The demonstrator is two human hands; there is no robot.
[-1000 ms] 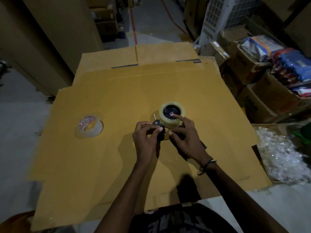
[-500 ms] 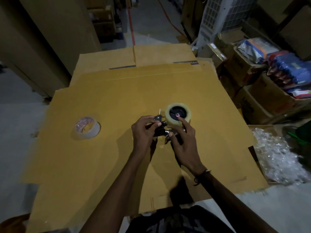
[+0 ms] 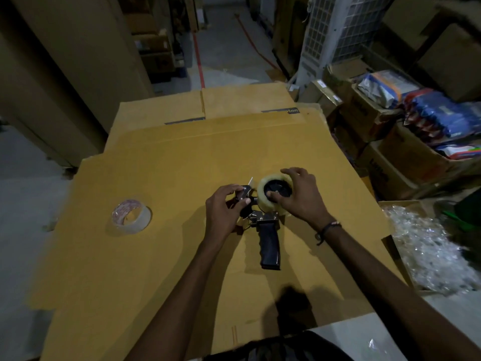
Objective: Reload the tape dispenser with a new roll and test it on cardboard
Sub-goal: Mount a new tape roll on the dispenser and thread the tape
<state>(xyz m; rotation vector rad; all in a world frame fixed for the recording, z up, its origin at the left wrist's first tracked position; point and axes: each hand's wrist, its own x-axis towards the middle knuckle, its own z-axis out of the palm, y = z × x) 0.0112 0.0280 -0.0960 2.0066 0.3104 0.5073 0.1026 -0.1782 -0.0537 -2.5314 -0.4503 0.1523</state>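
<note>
- Cardboard sheet (image 3: pixel 145 256): flat, matte tan, flaps unfolded, creased across its far part; it carries every item below.
- Tape dispenser (image 3: pixel 266 225): pistol-grip type, lying on its side near the middle of the sheet. The handle (image 3: pixel 270 247) is black, ribbed plastic and points toward the near edge. The frame at the neck is bright metal with visible rivets.
- Tape roll (image 3: pixel 263 201): clear to pale yellow, glossy, ring-shaped, seated on the dispenser's black round hub (image 3: pixel 277 188) at the far end of the tool.
- Right hand (image 3: pixel 299 196): fingers spread and curved over the right side and far rim of the mounted roll, thumb pressed at the hub's edge; gripping the roll.
- Left hand (image 3: pixel 221 209): just left of the roll, fingers pinched on the metal front parts of the dispenser; a thin pale tab (image 3: pixel 250 182) sticks up beyond the fingertips.
- Second roll (image 3: pixel 131 216): clear tape on a pale printed core, lying flat toward the sheet's left edge, well apart from both hands.
- A dark cord bracelet (image 3: pixel 326 227) circles the right wrist.
- Off the sheet's right edge: crinkled clear plastic wrap (image 3: pixel 429 248) and stacked brown cartons (image 3: pixel 390 165).
</note>
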